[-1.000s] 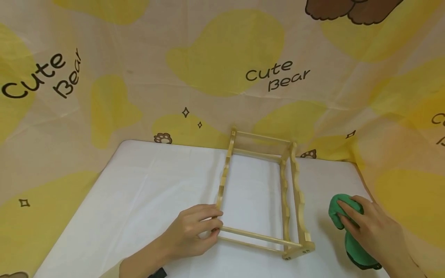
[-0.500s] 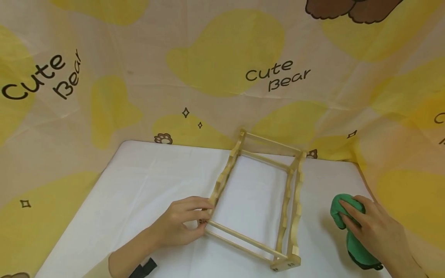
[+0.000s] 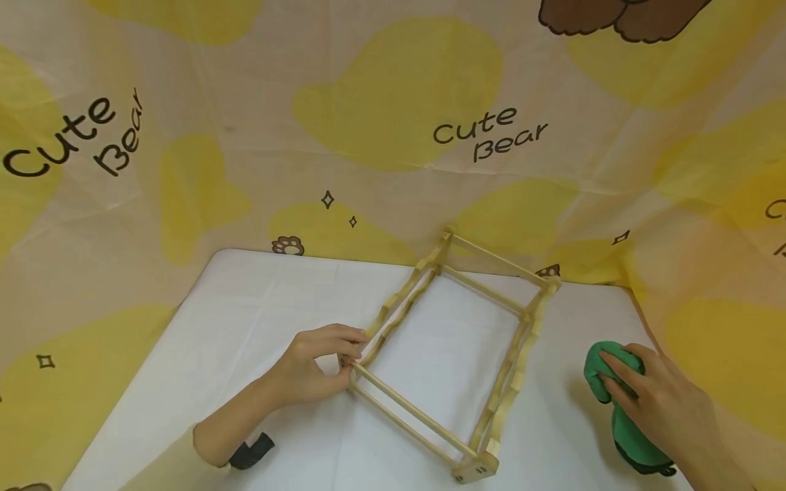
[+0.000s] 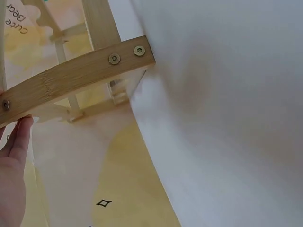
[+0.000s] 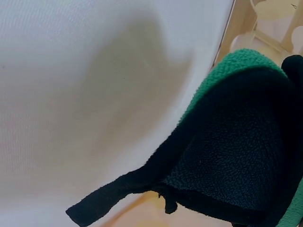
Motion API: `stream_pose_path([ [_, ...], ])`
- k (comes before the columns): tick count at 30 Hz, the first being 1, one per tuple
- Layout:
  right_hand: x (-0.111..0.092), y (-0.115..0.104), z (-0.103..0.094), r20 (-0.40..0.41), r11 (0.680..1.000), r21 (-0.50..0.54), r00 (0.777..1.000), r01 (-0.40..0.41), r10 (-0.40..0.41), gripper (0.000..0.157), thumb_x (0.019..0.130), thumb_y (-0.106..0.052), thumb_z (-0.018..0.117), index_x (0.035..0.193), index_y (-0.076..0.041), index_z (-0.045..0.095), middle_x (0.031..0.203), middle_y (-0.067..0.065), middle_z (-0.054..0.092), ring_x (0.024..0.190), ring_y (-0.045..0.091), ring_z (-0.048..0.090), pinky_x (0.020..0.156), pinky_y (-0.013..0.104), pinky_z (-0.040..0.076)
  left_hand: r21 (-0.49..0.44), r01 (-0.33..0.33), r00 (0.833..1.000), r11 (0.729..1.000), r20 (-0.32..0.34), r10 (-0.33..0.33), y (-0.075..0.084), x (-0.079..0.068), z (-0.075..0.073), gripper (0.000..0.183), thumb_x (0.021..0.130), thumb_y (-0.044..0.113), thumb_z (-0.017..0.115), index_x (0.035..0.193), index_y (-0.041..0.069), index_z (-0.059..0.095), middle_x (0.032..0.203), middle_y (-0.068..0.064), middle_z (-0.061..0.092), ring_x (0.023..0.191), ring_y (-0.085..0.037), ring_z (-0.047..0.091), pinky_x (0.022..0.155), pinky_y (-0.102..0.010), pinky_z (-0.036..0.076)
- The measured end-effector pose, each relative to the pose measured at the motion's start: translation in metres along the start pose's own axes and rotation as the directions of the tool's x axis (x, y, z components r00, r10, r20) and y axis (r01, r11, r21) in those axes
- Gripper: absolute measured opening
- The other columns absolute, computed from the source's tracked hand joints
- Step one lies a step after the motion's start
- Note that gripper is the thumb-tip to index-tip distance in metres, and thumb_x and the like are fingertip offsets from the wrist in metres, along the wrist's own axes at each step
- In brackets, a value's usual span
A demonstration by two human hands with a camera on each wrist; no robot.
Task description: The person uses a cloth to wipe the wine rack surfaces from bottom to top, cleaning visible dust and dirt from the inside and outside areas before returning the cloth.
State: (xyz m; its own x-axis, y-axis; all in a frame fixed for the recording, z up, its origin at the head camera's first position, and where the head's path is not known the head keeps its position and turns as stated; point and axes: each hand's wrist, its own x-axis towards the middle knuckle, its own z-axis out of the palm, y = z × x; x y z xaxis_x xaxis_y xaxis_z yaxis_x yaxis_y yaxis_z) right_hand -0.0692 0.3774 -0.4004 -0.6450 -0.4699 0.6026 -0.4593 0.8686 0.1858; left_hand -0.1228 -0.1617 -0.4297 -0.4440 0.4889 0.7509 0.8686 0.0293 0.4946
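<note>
A light wooden rack frame (image 3: 416, 412) with wavy-edged sides and thin round rails stands at an angle on the white table. My left hand (image 3: 316, 365) grips its near left corner, thumb below and fingers above. In the left wrist view, the rack's end bar (image 4: 71, 78) shows metal screws, and part of my left hand (image 4: 14, 165) is at its lower left. To the right, my right hand (image 3: 666, 402) holds a green fleecy cloth (image 3: 635, 436), bunched and apart from the rack. The right wrist view shows the cloth's black edging and a dark hollow (image 5: 232, 146).
The white table (image 3: 258, 307) ends at a printed yellow and beige fabric backdrop (image 3: 245, 136), which rises at the back and both sides. A black object (image 3: 253, 451) shows beneath my left wrist.
My left hand has turned the rack on the table, bringing its near left corner leftward and away while the far end swings right. The right hand and cloth have hardly moved.
</note>
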Motion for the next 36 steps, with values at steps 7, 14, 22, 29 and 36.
stream_pose_path([
  [7,-0.002,0.001,0.001,-0.009,1.0,-0.003,1.0,0.022,-0.022,0.072,0.109,-0.061,0.035,0.104,-0.005,0.081,0.106,0.023,0.064,0.076,0.035,0.062,0.044,0.049,0.053,0.004,0.048,0.999,0.999,-0.004,-0.048,-0.012,0.004,-0.008,0.041,0.068,-0.023,0.064,0.093,0.007,0.073,0.109,-0.02,0.075,0.103,-0.035,0.074,0.085,-0.026,0.062],
  [14,-0.003,0.003,0.001,-0.007,1.0,0.003,1.0,0.007,-0.007,0.073,0.108,-0.061,0.035,0.105,-0.004,0.08,0.107,0.025,0.063,0.081,0.039,0.064,0.048,0.054,0.056,-0.013,0.064,0.998,0.998,-0.009,-0.064,-0.019,0.011,-0.011,0.043,0.067,-0.025,0.061,0.092,0.007,0.074,0.108,-0.02,0.076,0.104,-0.036,0.074,0.083,-0.024,0.062],
  [22,-0.003,0.002,0.002,-0.004,1.0,0.009,1.0,-0.013,0.013,0.073,0.107,-0.062,0.035,0.105,-0.005,0.08,0.107,0.023,0.063,0.083,0.037,0.063,0.047,0.055,0.055,0.011,0.104,0.994,0.995,-0.031,-0.103,-0.029,0.011,-0.016,0.045,0.068,-0.024,0.06,0.096,0.007,0.077,0.111,-0.017,0.077,0.102,-0.032,0.075,0.079,-0.023,0.061],
  [29,-0.005,0.005,0.006,-0.044,1.0,0.017,0.999,0.012,-0.011,0.074,0.108,-0.063,0.035,0.101,-0.005,0.081,0.107,0.024,0.064,0.08,0.038,0.064,0.045,0.053,0.054,0.105,0.103,0.992,0.989,-0.086,-0.094,-0.041,0.012,-0.025,0.044,0.068,-0.024,0.063,0.103,-0.001,0.079,0.11,-0.016,0.077,0.098,-0.032,0.074,0.087,-0.02,0.059],
  [36,-0.007,0.008,0.007,-0.039,1.0,0.014,0.999,-0.001,0.002,0.075,0.108,-0.065,0.035,0.102,-0.005,0.081,0.108,0.025,0.064,0.081,0.041,0.064,0.044,0.055,0.053,0.167,0.105,0.992,0.98,-0.084,-0.092,-0.051,0.018,-0.031,0.039,0.072,-0.023,0.066,0.102,-0.002,0.079,0.112,-0.017,0.076,0.098,-0.032,0.075,0.091,-0.019,0.058],
])
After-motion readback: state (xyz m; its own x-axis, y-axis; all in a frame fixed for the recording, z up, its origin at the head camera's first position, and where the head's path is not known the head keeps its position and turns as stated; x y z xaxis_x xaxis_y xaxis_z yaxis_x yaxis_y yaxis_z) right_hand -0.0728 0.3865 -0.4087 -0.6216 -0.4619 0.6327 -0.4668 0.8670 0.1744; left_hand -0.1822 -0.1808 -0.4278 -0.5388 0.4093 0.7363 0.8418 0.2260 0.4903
